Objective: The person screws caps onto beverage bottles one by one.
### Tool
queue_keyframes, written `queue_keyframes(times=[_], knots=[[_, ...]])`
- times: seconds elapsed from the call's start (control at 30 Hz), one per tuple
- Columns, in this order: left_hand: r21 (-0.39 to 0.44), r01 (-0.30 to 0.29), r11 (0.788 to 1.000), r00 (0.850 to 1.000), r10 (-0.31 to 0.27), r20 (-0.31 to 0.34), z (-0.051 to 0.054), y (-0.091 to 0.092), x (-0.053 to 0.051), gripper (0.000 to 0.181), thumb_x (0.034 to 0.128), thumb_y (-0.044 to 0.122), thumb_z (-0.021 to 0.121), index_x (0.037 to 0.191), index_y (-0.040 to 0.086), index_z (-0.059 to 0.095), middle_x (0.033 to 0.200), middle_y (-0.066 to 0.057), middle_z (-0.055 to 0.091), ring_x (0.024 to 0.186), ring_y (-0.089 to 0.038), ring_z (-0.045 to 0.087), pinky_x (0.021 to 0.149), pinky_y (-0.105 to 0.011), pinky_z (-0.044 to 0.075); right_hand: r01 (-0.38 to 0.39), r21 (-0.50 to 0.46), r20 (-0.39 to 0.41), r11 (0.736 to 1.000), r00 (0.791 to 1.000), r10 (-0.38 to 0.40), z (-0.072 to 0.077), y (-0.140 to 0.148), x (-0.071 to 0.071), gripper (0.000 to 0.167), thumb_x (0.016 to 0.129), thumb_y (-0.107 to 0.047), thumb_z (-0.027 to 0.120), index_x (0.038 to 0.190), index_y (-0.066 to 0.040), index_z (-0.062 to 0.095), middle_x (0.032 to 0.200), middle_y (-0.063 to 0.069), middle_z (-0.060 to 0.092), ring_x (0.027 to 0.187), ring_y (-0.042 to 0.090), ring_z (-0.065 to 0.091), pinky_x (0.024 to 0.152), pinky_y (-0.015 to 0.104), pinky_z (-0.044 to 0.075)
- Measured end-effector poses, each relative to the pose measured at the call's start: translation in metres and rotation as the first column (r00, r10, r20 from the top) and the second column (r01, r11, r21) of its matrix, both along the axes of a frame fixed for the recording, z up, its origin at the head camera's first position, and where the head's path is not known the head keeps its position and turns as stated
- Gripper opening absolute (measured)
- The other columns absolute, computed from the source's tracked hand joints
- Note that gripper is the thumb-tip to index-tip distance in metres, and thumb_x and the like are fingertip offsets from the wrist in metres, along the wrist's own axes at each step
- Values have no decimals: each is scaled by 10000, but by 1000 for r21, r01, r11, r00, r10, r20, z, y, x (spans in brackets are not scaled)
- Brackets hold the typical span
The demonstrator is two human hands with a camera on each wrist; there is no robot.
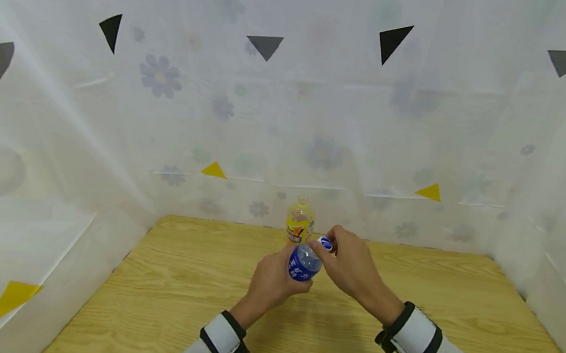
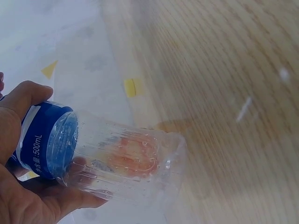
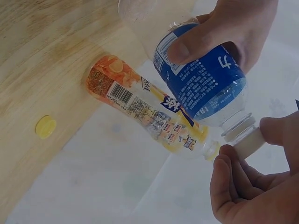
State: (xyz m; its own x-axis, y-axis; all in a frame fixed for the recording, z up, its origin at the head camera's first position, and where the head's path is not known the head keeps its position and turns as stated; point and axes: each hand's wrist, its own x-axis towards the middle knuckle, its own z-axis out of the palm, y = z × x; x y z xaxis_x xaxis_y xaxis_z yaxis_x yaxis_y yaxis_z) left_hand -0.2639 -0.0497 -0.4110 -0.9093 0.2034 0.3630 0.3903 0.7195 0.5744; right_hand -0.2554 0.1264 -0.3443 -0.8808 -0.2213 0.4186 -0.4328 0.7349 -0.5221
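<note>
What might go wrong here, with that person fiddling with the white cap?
The right hand pinches the small white cap with its fingertips, so it might slip and drop.
The left hand grips the blue-labelled bottle, whose clear plastic looks thin; squeezing hard may dent it.
The yellow-and-orange bottle stands close behind, so a stray knuckle could tip it.
</note>
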Motion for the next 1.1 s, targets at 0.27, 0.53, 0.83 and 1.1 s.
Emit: queue_keyframes(times=[0.27,0.53,0.83,1.1], knots=[[-15,-4,1000,1000,4,-14,-2,0,-1,704,744,358,887,1336,147,570,1096,-67,740,942,-215,723,766,-370,582,13,27,57,1000,998,-15,-1,2,2,543,977,-464,647,1245,5,602,1039,145,682,892,250,639,687,377,531],[-14,2,1000,1000,-3,-20,-3,0,-2,698,741,342,891,1329,140,573,1111,-77,740,952,-223,729,771,-379,587,-65,79,-17,995,998,66,6,9,12,572,919,-95,716,1451,-65,510,1315,218,631,1190,425,605,925,615,504],[-15,5,1000,1000,-5,-26,-3,0,-3,699,738,343,892,1329,146,575,1105,-73,739,942,-218,725,760,-373,580,-83,68,-75,994,993,88,6,6,12,416,870,113,657,1237,-83,677,1192,130,714,1008,330,649,797,482,561],[-11,7,1000,1000,-7,-18,-3,1,-2,699,746,342,888,1341,156,571,1115,-70,737,952,-217,723,768,-380,579,-72,60,-76,996,994,76,4,6,10,386,884,93,657,1227,-83,681,1155,126,720,967,316,661,780,472,564]])
